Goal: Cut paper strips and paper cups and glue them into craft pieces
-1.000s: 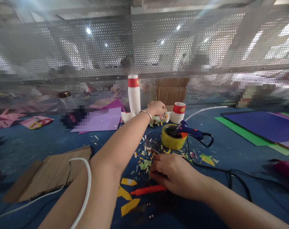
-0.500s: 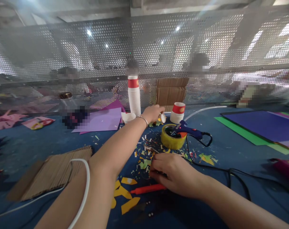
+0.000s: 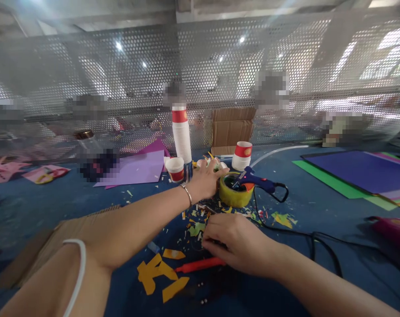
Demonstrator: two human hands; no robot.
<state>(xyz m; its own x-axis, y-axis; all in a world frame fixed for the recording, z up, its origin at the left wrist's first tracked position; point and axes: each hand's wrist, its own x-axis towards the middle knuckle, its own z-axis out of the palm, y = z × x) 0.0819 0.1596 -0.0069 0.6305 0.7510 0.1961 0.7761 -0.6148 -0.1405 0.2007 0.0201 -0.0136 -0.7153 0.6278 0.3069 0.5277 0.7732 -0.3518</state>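
Left hand (image 3: 205,182) splayed mid-frame, tape (image 3: 235,200) just to its right — right hand (image 3: 238,237) curled below, grip hidden, can't tell — pen (image 3: 201,265) lying near-horizontal, lower centre, off its left.

Yellow tape roll (image 3: 236,198) (red marker (image 3: 201,265))

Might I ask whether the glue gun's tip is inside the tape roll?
Inside: the glue gun slants nose-down into the hollow tape roll.
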